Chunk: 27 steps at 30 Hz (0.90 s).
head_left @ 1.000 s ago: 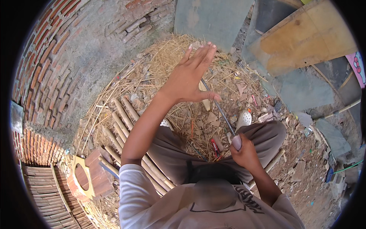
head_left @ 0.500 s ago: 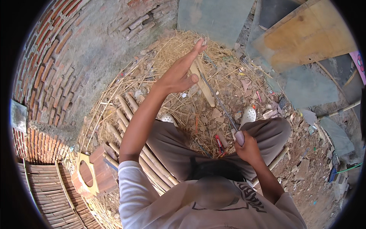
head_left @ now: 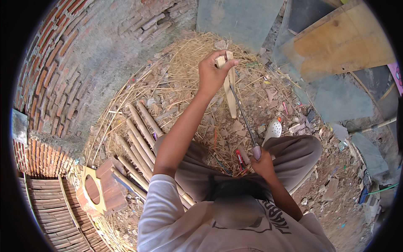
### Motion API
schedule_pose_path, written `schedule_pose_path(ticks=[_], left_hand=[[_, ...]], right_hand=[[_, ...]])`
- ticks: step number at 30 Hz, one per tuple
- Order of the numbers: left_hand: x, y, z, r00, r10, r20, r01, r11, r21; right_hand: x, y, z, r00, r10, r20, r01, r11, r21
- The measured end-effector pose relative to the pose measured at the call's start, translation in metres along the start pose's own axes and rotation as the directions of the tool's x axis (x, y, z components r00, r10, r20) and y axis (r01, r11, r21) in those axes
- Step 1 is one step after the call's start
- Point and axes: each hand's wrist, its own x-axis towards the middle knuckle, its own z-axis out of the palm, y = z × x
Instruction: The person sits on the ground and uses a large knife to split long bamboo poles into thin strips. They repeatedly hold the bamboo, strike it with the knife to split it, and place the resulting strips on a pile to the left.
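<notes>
My left hand (head_left: 213,72) pinches the top of a pale wooden slat (head_left: 230,101) between thumb and fingers. At the top the pale wood shows two ends side by side; whether it is one split piece or two, I cannot tell. The slat points down toward the littered ground. My right hand (head_left: 263,163) is closed around the handle of a long knife (head_left: 244,115) with a narrow dark blade. The blade slants up and left from my right hand, its far end beside the slat; whether they touch is unclear.
Straw (head_left: 184,54) and chips cover the ground. Bamboo poles (head_left: 140,140) lie left of my legs, near a brown board with a round hole (head_left: 112,185). A brick wall (head_left: 54,80) rises at left. Grey sheets (head_left: 239,21) and a yellowish panel (head_left: 340,40) lean at far right.
My left hand, stretched open before, has closed on the top of the slat. My right hand has shifted slightly left and down with the knife, and the slat stands more upright.
</notes>
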Motion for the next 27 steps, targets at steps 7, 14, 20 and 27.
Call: schedule_pose_path(ticks=[7,14,20,27], left_hand=[[0.001,0.018,0.011,0.992,-0.06,-0.11,0.078,0.983,0.169],[0.004,0.007,0.023,0.979,0.059,-0.195,-0.03,0.988,0.151],[0.007,0.01,0.027,0.983,0.051,-0.176,-0.033,0.994,0.104],[0.013,0.016,0.009,0.985,-0.17,0.012,0.17,0.984,-0.06]], right_hand=[[-0.009,-0.023,0.002,0.991,0.109,0.079,-0.117,0.988,0.101],[-0.009,-0.026,-0.009,0.781,0.262,0.567,-0.601,0.564,0.566],[0.0,-0.04,-0.024,0.668,0.188,0.72,-0.734,0.32,0.598],[0.021,-0.003,-0.019,0.944,0.127,0.306,-0.208,0.946,0.249]])
